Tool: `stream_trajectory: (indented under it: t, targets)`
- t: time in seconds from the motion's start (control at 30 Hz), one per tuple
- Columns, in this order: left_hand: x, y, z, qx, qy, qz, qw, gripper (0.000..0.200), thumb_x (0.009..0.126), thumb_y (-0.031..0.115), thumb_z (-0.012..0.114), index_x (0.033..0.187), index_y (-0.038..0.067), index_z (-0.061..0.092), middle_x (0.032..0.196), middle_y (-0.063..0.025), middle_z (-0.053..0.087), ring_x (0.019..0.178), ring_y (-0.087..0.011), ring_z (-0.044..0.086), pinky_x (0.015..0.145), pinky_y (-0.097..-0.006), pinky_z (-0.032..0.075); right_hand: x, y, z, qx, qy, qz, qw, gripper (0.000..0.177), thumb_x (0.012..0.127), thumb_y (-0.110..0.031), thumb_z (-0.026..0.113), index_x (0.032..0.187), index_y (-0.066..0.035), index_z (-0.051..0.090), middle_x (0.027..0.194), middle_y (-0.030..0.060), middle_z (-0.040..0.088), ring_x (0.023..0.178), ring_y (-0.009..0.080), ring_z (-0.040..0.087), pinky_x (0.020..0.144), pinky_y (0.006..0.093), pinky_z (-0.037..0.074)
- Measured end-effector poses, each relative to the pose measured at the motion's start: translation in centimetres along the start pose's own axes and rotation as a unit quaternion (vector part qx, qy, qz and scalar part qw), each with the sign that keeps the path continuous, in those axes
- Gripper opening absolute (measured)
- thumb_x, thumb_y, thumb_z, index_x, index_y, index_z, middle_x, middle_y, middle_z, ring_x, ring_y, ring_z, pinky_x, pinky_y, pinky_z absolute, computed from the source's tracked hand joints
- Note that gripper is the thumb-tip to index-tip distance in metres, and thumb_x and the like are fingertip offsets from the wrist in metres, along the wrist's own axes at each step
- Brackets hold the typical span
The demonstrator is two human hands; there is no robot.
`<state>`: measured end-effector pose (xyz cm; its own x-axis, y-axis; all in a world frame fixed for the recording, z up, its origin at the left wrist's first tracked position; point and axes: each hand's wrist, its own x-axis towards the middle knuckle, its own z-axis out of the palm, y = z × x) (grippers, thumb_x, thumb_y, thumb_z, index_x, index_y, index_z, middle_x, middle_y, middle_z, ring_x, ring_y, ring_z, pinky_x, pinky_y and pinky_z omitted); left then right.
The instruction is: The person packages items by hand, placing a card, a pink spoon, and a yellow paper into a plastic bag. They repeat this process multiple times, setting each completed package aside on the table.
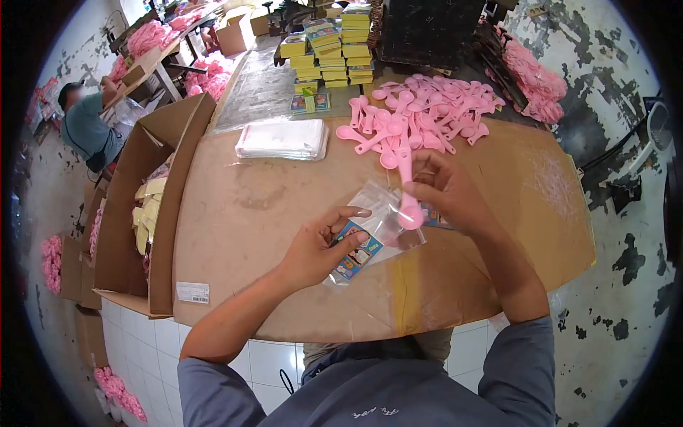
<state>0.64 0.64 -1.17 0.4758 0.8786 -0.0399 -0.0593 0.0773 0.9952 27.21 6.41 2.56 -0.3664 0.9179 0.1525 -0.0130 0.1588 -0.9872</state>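
Your grey shirt (363, 391) lies below your hands, where your left hand (320, 245) pinches a clear bag (388, 229) and blue card (358, 250) while your right hand (447, 186) grips a pink spoon (405, 171) between them, whose bowl (410, 218) could tear the bag if forced.

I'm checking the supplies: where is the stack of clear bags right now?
In the head view, the stack of clear bags lies on the cardboard-covered table, left of the pile of pink spoons and beyond the left hand.
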Motion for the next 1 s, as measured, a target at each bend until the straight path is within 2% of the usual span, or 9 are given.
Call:
stream_trajectory:
  t: [0.13,0.23,0.33,0.43,0.53,0.73,0.8,0.97,1.0]
  targets:
    - [0.1,-0.4,0.1,0.019,0.013,0.022,1.0,0.038,0.1,0.01,0.068,0.135,0.001,0.056,0.096,-0.0038,0.071,0.087,-0.0051,0.062,0.072,-0.0241,0.051,0.2,-0.7,2.8,0.068,0.047,-0.048,0.995,0.052,0.091,0.003,0.069,0.138,-0.003,0.046,0.104,0.0051,0.062,0.093,0.0114,0.063,0.08,0.0267,0.054]
    - [0.0,-0.4,-0.3,0.042,0.01,-0.003,0.999,0.038,0.1,0.003,0.065,0.136,0.0,0.055,0.11,-0.0101,0.073,0.098,-0.0102,0.068,0.081,-0.0251,0.055,-0.5,-1.3,3.7,0.063,0.053,-0.061,0.995,0.059,0.091,0.004,0.069,0.142,-0.005,0.041,0.104,0.007,0.062,0.094,0.0124,0.064,0.078,0.0263,0.054]
    - [0.0,-0.1,-0.1,0.026,-0.006,-0.017,1.0,0.038,0.1,0.011,0.068,0.135,0.001,0.059,0.094,-0.0052,0.074,0.086,-0.0041,0.063,0.072,-0.0246,0.052,-1.1,-0.7,3.8,0.01,0.004,-0.007,1.0,0.06,0.091,0.007,0.067,0.143,-0.005,0.04,0.113,0.0095,0.061,0.098,0.0136,0.064,0.078,0.0277,0.055]
    - [0.0,-0.5,0.0,0.053,-0.008,-0.021,0.998,0.037,0.1,0.013,0.067,0.135,0.001,0.06,0.094,-0.0062,0.075,0.085,-0.004,0.064,0.072,-0.0243,0.053,-1.3,0.7,4.2,0.074,0.041,-0.021,0.996,0.056,0.092,0.004,0.068,0.141,-0.006,0.043,0.117,0.0105,0.059,0.095,0.0128,0.065,0.077,0.0271,0.056]
    - [0.0,0.1,0.1,0.056,-0.003,-0.062,0.996,0.036,0.1,0.006,0.066,0.134,-0.002,0.06,0.108,-0.0107,0.075,0.092,-0.0085,0.068,0.077,-0.0249,0.056,-1.4,1.5,4.6,0.089,0.09,-0.053,0.991,0.054,0.093,0.004,0.068,0.14,-0.007,0.043,0.117,0.0097,0.061,0.095,0.0131,0.065,0.08,0.0263,0.055]
    - [0.2,-0.3,-0.2,0.024,0.001,-0.04,0.999,0.033,0.103,0.009,0.063,0.133,-0.003,0.06,0.105,-0.0104,0.074,0.092,-0.0086,0.068,0.078,-0.0246,0.055,-2.4,3.3,5.0,-0.049,0.078,-0.094,0.991,0.043,0.099,-0.002,0.063,0.138,-0.005,0.047,0.118,0.009,0.065,0.103,0.0146,0.064,0.088,0.0295,0.052]
    - [0.3,-0.9,-0.5,-0.009,-0.007,-0.027,1.0,0.034,0.103,0.013,0.064,0.134,-0.001,0.061,0.102,-0.0072,0.074,0.088,-0.0063,0.066,0.073,-0.0227,0.053,-2.2,3.2,3.5,-0.162,-0.011,-0.152,0.975,0.036,0.101,-0.005,0.06,0.136,-0.003,0.05,0.123,0.0099,0.064,0.107,0.0161,0.063,0.09,0.0315,0.052]
    - [0.4,-0.3,-0.9,-0.046,-0.039,-0.04,0.997,0.033,0.103,0.013,0.064,0.133,-0.001,0.06,0.107,-0.0089,0.074,0.092,-0.0101,0.069,0.079,-0.0251,0.055,-1.9,2.0,2.5,0.049,-0.063,-0.019,0.997,0.026,0.103,-0.007,0.054,0.127,-0.002,0.062,0.129,0.0105,0.064,0.116,0.0196,0.061,0.096,0.0349,0.05]
    - [0.5,-0.4,-1.0,-0.049,-0.047,-0.038,0.997,0.034,0.103,0.013,0.064,0.133,-0.001,0.06,0.107,-0.0087,0.074,0.093,-0.0099,0.069,0.08,-0.0252,0.055,-1.8,1.5,3.2,0.051,-0.058,-0.036,0.996,0.025,0.102,-0.006,0.055,0.124,-0.003,0.064,0.13,0.0106,0.063,0.117,0.0204,0.061,0.096,0.0352,0.05]
